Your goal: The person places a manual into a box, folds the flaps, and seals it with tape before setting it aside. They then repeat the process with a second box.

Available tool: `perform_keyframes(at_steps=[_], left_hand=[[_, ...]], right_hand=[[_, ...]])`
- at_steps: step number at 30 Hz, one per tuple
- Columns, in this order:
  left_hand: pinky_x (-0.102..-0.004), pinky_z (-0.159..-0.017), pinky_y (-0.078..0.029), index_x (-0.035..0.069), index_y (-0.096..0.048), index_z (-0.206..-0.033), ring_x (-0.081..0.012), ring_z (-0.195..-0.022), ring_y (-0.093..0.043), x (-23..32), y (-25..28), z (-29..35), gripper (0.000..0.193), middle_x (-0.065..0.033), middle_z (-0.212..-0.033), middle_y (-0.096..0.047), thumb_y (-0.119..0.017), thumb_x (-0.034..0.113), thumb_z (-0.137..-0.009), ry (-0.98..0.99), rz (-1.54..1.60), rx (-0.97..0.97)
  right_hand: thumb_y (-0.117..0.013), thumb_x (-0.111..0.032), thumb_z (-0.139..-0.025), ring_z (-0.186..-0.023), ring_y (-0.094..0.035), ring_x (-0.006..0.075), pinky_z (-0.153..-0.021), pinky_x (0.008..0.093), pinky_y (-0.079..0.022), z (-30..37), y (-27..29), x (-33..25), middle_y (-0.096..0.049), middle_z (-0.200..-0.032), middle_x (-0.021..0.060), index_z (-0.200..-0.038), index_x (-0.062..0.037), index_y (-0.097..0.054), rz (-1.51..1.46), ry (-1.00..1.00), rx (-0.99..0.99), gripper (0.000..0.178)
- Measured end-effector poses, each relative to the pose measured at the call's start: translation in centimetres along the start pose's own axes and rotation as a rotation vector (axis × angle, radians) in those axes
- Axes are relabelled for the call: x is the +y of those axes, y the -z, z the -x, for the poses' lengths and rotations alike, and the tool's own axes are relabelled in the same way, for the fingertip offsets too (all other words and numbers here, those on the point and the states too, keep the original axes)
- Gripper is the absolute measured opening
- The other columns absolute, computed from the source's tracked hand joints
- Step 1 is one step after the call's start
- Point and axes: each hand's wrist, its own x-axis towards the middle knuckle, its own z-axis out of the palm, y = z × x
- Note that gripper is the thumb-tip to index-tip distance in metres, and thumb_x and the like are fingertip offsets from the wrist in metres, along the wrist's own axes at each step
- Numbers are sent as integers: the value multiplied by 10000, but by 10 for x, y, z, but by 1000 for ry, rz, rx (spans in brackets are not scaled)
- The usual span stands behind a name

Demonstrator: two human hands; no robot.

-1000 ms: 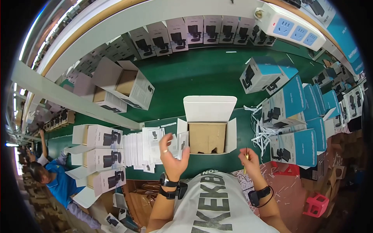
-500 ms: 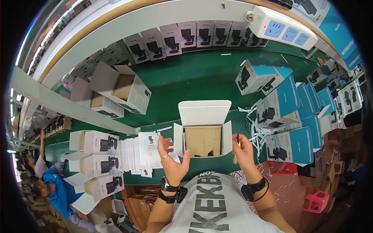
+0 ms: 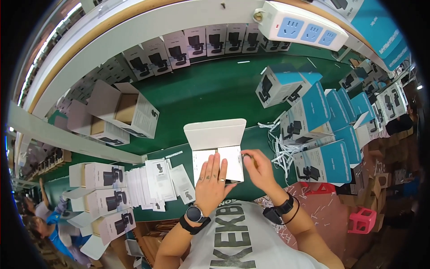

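A white box stands in front of me with its long rear lid raised. Its side flaps are folded inward over the top. My left hand lies flat across those flaps, fingers stretched out and the thumb toward the near edge. At the box's right side, my right hand is curled. A dark tip sticks out between its thumb and forefinger; the rest of that small tool is hidden. The brown cardboard insert inside the box is covered now. Left of the box lies a stack of white printed leaflets, with one leaflet apart from the others.
Open white boxes stand at the left, two more farther back. Blue-and-white boxes crowd the right beside tangled white strips. A power strip hangs above. Another person is at far left; a pink stool stands right.
The box's side flaps have folded inward, hiding the cardboard insert. My left hand has moved from beside the box onto its top. My right hand stays at the right side. The view has shifted.
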Motion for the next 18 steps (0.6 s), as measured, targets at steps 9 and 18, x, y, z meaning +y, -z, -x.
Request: perform_keyframes(at_steps=[9,18], left_hand=[[-509,-1257,-266,-34,-402,-1570,-430,-1548,-312,3,-4,5,923,-248,-1657,-349,-748,481,-886,7,-81,-25],[-513,-1258,-258,-39,-413,-1563,-431,-1547,-316,1,-4,5,908,-245,-1650,-366,-739,484,-896,-3,-70,-10]], right_hand=[[-796,-189,-867,-806,-711,301,-676,407,-518,-36,4,7,-735,-867,61,-941,-87,-723,410,257,102,145],[-803,-180,-861,-764,-707,278,-653,407,-507,-19,4,4,-727,-833,60,-880,-102,-718,317,279,18,117]])
